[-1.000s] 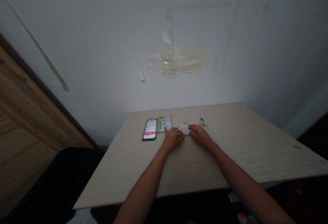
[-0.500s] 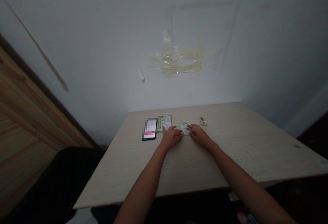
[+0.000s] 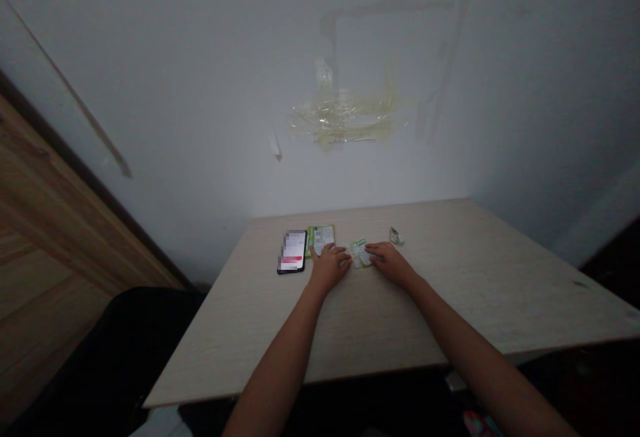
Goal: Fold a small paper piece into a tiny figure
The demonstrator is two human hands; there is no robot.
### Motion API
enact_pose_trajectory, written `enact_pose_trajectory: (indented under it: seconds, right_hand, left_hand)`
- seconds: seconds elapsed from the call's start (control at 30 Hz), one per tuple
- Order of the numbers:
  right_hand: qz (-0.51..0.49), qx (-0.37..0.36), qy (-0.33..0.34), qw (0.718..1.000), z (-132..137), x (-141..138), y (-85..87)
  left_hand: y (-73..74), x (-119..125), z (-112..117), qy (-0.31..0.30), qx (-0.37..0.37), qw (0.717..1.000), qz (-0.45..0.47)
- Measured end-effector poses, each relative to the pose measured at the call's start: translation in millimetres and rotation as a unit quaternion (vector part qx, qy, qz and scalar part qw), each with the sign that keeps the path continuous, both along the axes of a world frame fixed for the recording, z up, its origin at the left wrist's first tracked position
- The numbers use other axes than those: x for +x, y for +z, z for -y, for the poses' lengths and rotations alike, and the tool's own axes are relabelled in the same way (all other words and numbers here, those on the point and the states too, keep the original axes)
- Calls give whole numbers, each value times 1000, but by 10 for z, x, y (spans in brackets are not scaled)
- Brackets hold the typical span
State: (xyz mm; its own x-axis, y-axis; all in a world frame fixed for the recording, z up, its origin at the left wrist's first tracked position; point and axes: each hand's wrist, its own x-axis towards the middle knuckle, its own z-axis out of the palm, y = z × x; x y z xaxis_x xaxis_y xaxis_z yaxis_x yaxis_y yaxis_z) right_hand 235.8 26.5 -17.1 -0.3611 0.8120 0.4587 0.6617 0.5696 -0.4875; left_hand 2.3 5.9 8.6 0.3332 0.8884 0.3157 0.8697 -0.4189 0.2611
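A small creased green-and-white printed wrapper (image 3: 359, 254) lies on the table between my hands. My left hand (image 3: 329, 268) rests at its left edge, fingers spread, with the thumb near a larger green-and-white packet (image 3: 321, 237). My right hand (image 3: 390, 262) lies on the wrapper's right edge with its fingers stretched out over it. The fingertips cover both side edges of the wrapper. Neither hand grips anything.
A phone (image 3: 292, 252) with a lit screen lies left of the larger packet. Toward the back right sits a small crumpled wrapper piece (image 3: 396, 236). The pale wooden table (image 3: 240, 330) meets a wall (image 3: 200, 90) with tape remnants (image 3: 350, 120).
My left hand has shifted slightly left, away from the small wrapper, so more of it shows. The right hand has barely moved.
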Motion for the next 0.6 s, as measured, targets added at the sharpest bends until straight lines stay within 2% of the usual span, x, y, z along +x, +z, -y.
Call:
enact_pose_trajectory:
  seconds: [0.27,0.6]
  right_hand:
    - [-43,-6,26,999,-51,41,-47]
    - [-10,-3,16,1000,-79,29,-131]
  left_hand:
    - [10,13,-8,13,-20,1000,8]
    - [35,3,8,9,-31,999,11]
